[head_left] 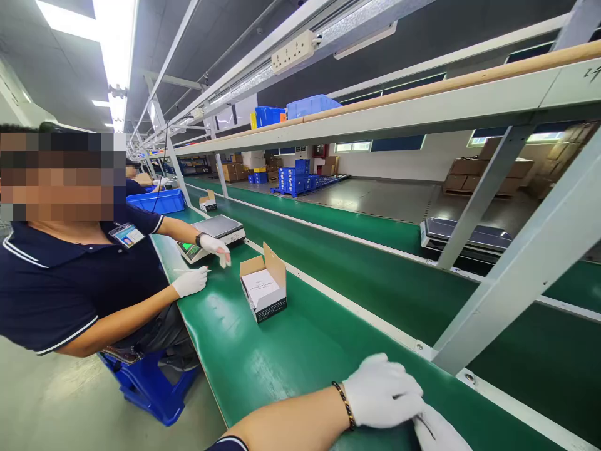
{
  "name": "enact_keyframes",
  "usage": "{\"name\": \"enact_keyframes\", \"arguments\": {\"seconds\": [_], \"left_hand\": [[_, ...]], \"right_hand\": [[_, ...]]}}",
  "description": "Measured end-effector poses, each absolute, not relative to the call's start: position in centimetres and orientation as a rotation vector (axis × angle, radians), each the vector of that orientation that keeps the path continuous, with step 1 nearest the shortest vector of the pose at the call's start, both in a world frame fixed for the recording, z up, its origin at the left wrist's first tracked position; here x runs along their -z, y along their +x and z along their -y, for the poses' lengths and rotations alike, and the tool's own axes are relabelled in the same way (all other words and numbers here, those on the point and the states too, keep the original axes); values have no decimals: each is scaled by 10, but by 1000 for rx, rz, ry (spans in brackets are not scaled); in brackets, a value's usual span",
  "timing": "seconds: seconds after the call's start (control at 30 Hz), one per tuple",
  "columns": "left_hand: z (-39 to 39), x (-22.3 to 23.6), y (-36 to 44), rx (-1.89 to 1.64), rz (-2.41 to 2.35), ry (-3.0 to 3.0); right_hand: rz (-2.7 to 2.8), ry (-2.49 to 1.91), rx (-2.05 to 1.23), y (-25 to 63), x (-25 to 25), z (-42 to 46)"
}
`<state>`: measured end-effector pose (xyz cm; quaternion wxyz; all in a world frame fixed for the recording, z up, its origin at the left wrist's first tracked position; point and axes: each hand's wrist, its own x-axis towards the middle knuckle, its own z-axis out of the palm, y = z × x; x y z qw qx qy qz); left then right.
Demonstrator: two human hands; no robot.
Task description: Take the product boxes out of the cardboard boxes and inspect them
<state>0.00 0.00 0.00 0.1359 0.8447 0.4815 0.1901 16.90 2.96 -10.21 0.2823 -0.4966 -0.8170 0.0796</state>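
Note:
My left hand [385,393], in a white glove with a dark beaded bracelet at the wrist, is over the green bench top at the lower right. Its fingers are curled and meet my right hand [439,431], also white-gloved and cut off by the bottom edge. A thin dark line shows where the hands meet; whether it is an object or a fold cannot be made out. The fingers of my right hand are mostly hidden. Farther up the bench, away from both hands, stands an open small carton [263,291] with a white printed sheet or booklet on top inside.
A co-worker in a navy shirt sits at left, white-gloved hands [190,283] near a weighing scale [220,228], one holding a thin white stick. Beyond are a blue bin [159,200] and another small carton [208,202]. A slanted white post [521,263] rises at right; a shelf [422,116] runs overhead.

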Motion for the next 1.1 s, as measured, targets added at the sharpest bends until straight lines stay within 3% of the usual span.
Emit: {"name": "enact_keyframes", "arguments": {"seconds": [0.13, 0.23, 0.3, 0.4, 0.53, 0.7, 0.83, 1.1], "left_hand": [[23, -39, -42, -1142, -1739, 2519], [45, -49, -102, -1635, -2118, 2186], [54, -44, -148, -1767, -2345, 1930], [56, -31, -206, -1538, -2702, 1548], [50, -18, -223, -1072, -2514, 1662], [55, -14, -129, -1011, -2303, 1934], [66, -30, -54, -777, -1727, 2467], [27, -30, 9, -289, -1085, 2832]], "right_hand": [[2227, -1329, -268, 175, 88, -29], [2246, -1330, -366, 175, 75, -23], [2226, -1357, -414, 171, 70, -19], [2207, -1370, -505, 165, 63, -16], [2179, -1352, -638, 158, 56, -14], [2020, -1361, -773, 156, 52, -10], [1721, -1369, -899, 177, 47, 2], [1314, -1365, -968, 225, 47, 30]]}}
